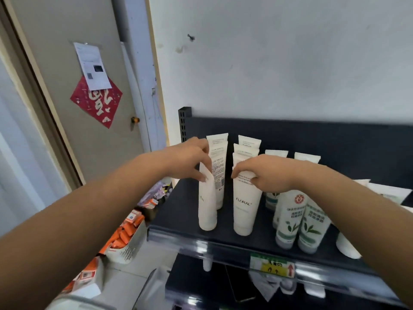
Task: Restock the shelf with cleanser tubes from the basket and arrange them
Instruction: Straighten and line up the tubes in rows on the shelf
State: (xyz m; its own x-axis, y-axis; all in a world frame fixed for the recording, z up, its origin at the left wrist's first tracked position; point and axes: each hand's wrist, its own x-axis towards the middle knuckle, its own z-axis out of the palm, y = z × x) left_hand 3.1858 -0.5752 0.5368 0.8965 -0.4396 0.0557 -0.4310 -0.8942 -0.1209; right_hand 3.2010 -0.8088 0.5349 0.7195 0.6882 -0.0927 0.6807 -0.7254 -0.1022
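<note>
**Both hands squaring up the front white tubes**

This looks like the arranging step rather than fetching. Both hands are at the shelf (178, 211), each on a tube already standing there. The right hand (268, 173) pinches the flat crimped top of the FLORAL tube (244, 206), fingers curled over its edge. Just left of the FLORAL tube, the left hand (188, 161) pinches the top of a plain white tube (207, 209). That tube shows only a sliver of lettering, so it seems turned partly aside.

Next, I judge, each tube wants setting square with its row, label forward. A gentle release should follow, so neither topples onto its neighbours.

The tubes are white and soft-looking. They stand cap-down with the wide crimp uppermost. More of the same stand in two rows behind the FLORAL tube. Right of it are close-packed green-leaf tubes (290, 222). Below and left of it, on the floor, a pale basket (127, 249) holds orange packs.
</note>
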